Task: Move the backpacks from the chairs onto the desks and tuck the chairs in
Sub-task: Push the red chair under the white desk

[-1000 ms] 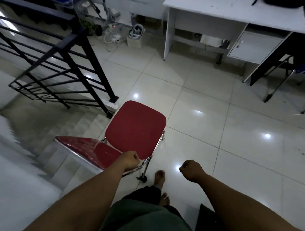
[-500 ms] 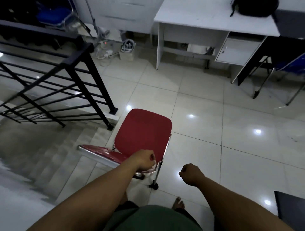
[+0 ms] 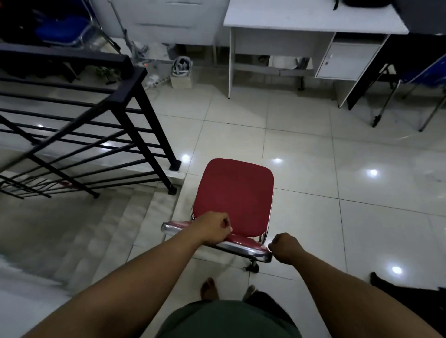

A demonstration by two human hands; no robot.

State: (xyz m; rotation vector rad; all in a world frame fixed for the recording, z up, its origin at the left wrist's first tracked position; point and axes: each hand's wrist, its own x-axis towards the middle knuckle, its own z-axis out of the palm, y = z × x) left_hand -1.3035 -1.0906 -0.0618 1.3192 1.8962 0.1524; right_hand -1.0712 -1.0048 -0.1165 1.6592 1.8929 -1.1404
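Observation:
A red padded chair point(image 3: 233, 195) with a chrome frame stands on the tiled floor right in front of me, its seat facing away. My left hand point(image 3: 214, 228) is closed over the top rail of its backrest, left of the middle. My right hand point(image 3: 286, 247) is a closed fist pressed against the rail's right end; whether it grips is unclear. The white desk point(image 3: 301, 23) stands ahead at the far wall with open knee room beneath. A black backpack point(image 3: 362, 3) lies on the desk's back edge, mostly cut off by the frame.
A black stair railing point(image 3: 130, 101) and descending steps point(image 3: 101, 231) lie close on the left of the chair. A blue chair point(image 3: 420, 74) sits under a dark desk at the right. A small box point(image 3: 181, 74) and cables are by the far wall. My bare feet are below.
The chair has swung round so that its back faces me and stands more upright. My left hand has kept hold of the backrest, and my right fist has come up to the rail's right end.

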